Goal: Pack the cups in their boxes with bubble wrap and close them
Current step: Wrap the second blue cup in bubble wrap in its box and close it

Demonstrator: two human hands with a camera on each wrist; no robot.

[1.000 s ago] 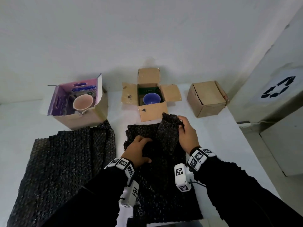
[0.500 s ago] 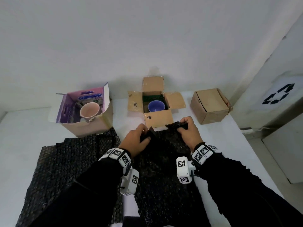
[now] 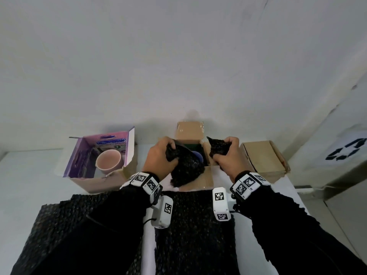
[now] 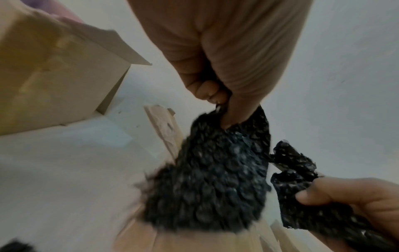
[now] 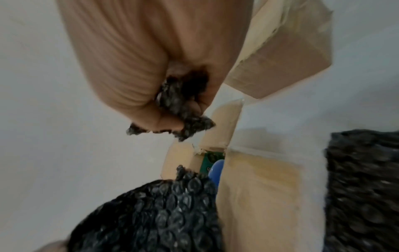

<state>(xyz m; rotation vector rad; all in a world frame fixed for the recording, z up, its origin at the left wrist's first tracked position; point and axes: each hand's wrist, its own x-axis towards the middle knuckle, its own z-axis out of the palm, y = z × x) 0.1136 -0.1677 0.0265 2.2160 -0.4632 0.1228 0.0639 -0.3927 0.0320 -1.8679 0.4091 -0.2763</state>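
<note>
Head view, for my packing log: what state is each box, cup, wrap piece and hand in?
Pink cup: upright in its box, unwrapped.
Purple box: open.
Blue cup: in the middle box, mostly hidden.
Middle box: flaps open.
Right box: closed.
Left hand: grips a bubble wrap piece.
Right hand: grips a smaller wrap piece.
Wrap sheets: flat on the table.

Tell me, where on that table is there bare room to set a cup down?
Bare table shows left of the purple box, and a narrow strip between that box and the open middle box. The near side is crowded with black bubble wrap sheets, and both hands hover over the middle box.
</note>
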